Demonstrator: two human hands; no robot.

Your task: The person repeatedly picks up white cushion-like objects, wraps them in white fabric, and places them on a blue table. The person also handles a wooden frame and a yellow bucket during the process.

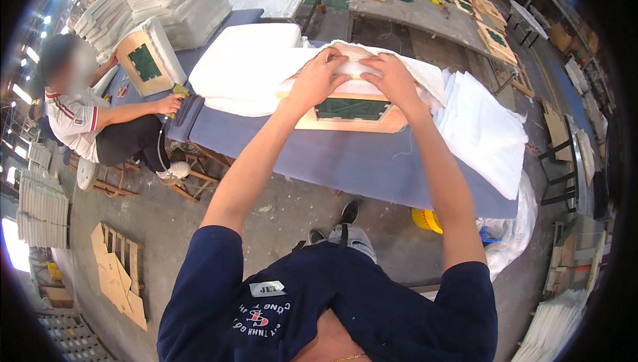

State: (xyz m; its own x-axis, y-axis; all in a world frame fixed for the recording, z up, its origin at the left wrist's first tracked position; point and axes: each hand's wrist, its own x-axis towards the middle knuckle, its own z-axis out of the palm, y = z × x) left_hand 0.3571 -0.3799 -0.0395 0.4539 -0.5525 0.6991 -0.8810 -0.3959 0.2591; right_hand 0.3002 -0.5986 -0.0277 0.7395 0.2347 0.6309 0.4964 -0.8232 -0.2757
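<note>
My left hand (320, 77) and my right hand (391, 77) are close together over a pale wooden frame with a dark green panel (352, 108) set in it. White padding (425, 73) is wrapped over the frame's top. Both hands have their fingers curled on the padding's near edge, thumbs turned toward each other. The frame (307, 122) stands on the blue-grey covered table (312, 162), its panel side facing me. Fingertips are partly hidden in the folds. Left of the frame, thick white padding (246, 56) lies on the table.
Folded white sheets (482, 129) hang off the table's right end. At left a seated person (73, 96) holds a yellow-green tool (178, 93) by another padded frame (149, 63). A yellow bucket (425, 220) sits below the table. Others work at a far bench (425, 19).
</note>
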